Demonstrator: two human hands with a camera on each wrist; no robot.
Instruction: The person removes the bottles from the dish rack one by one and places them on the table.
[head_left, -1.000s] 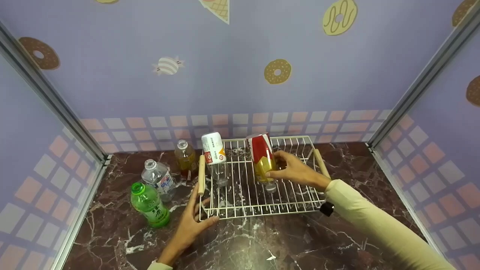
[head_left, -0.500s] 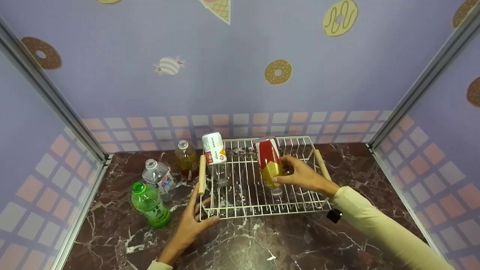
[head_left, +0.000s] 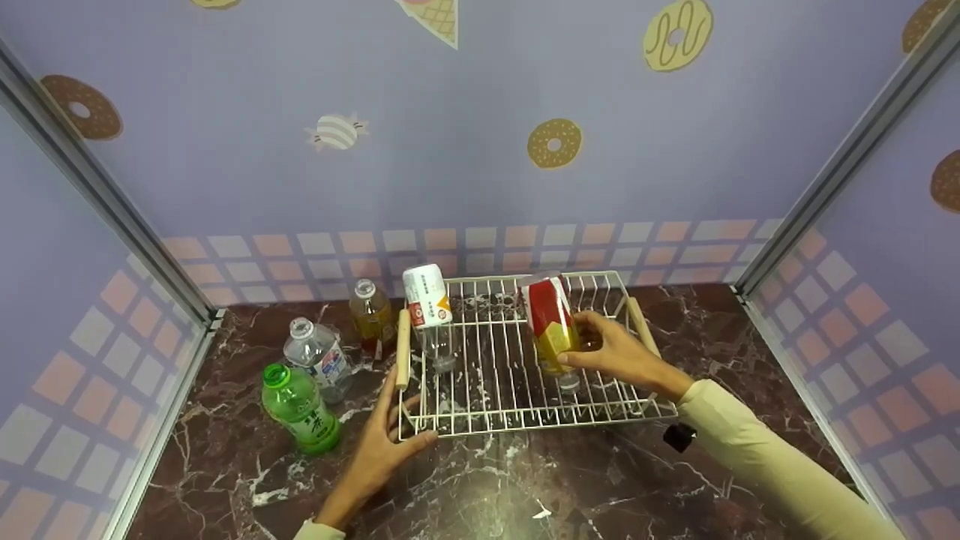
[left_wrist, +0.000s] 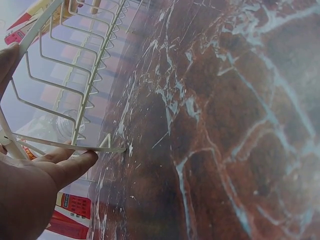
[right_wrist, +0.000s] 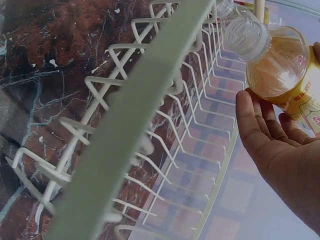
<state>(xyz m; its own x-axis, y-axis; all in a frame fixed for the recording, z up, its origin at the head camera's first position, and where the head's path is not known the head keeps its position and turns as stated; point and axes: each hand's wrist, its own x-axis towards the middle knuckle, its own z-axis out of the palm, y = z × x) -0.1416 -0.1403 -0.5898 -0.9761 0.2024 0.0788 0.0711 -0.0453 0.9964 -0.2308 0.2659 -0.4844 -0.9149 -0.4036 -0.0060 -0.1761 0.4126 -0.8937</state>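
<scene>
A bottle [head_left: 551, 322] with a red and yellow label is neck-down over the right half of a white wire rack [head_left: 525, 411]. My right hand [head_left: 619, 356] grips its side, fingers behind and thumb in front. In the right wrist view, the bottle's clear neck [right_wrist: 248, 39] points towards the wires; whether it touches them I cannot tell. My left hand [head_left: 375, 442] holds the rack's front left corner, with fingers [left_wrist: 75, 167] reaching past the wire. Another upturned bottle [head_left: 429, 296], white-labelled, leans inside the rack's left end.
Left of the rack stand a green bottle [head_left: 300, 412], a clear bottle [head_left: 319, 361] and an amber-labelled bottle [head_left: 371, 321]. Wooden handles [head_left: 403, 349] top both rack ends. A patterned wall [head_left: 465, 180] rises behind the dark marbled table [head_left: 480, 495].
My right hand has carried the red and yellow bottle rightward along the rack. The left hand and the other bottles have stayed where they were.
</scene>
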